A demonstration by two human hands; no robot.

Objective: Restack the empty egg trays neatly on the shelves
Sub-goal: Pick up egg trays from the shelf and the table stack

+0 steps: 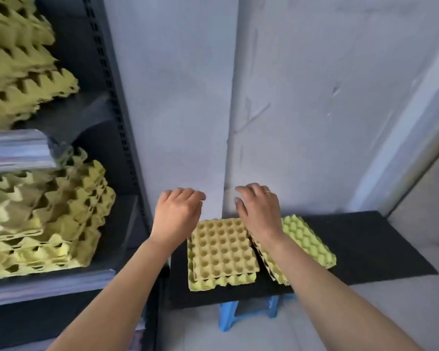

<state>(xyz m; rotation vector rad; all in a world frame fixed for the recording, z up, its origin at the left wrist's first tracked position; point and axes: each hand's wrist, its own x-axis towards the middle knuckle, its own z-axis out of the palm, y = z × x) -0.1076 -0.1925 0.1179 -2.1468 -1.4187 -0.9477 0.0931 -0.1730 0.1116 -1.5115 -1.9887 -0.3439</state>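
Note:
A short pile of yellow-green egg trays lies on a black mat, cups facing up. Beside it on the right, a second small pile of egg trays lies askew, partly hidden by my right forearm. My left hand hovers above the left edge of the first pile with fingers loosely curled, holding nothing. My right hand hovers over the gap between the two piles, fingers relaxed and empty. On the left, uneven stacks of egg trays fill an upper shelf and a lower shelf.
A dark metal shelving unit stands at the left, its upright post next to my left hand. The mat rests on a blue plastic stool. A white wall corner rises behind the mat. Grey floor lies below.

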